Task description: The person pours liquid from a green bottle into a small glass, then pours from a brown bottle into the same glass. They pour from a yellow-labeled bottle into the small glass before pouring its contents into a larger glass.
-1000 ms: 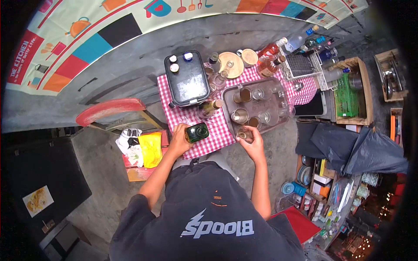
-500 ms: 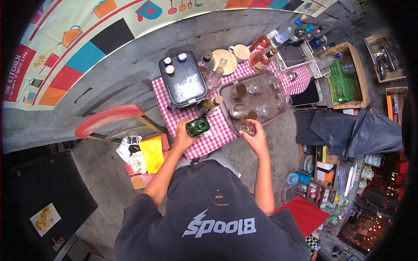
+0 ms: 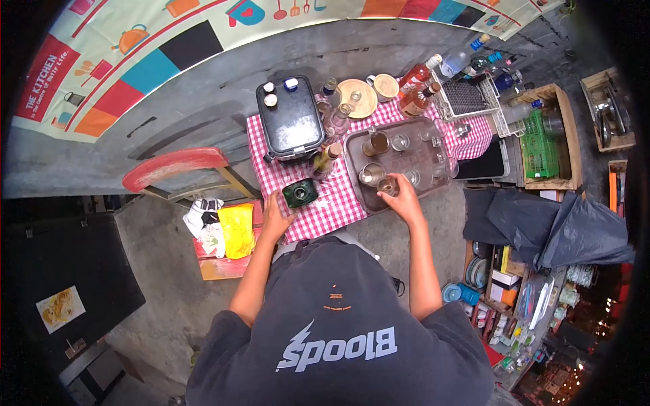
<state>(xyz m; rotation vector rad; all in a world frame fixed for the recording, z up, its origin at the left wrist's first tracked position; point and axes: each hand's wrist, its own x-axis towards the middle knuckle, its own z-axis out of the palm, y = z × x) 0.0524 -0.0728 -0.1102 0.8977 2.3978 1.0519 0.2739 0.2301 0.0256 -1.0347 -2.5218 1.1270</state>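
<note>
My left hand [image 3: 275, 214] is closed around the near side of a dark green bottle [image 3: 300, 193], which stands upright on the red-and-white checked cloth [image 3: 332, 206]. My right hand [image 3: 407, 201] holds a small glass [image 3: 388, 185] at the front edge of a brown tray [image 3: 425, 177]. Several other glasses, some with brown liquid, stand on the tray. A brown-capped bottle [image 3: 324, 160] stands just beyond the green one.
A black cooler box [image 3: 291, 126] sits at the back left of the table, with bottles [image 3: 420, 84], a round wooden lid [image 3: 359, 99] and a wire rack [image 3: 467, 99] behind the tray. A red chair [image 3: 173, 168] stands left, and crates [image 3: 545, 139] and black bags [image 3: 562, 230] lie right.
The green bottle went from tilted in my left hand to standing on the cloth. My right hand carried the glass forward from the table edge onto the tray.
</note>
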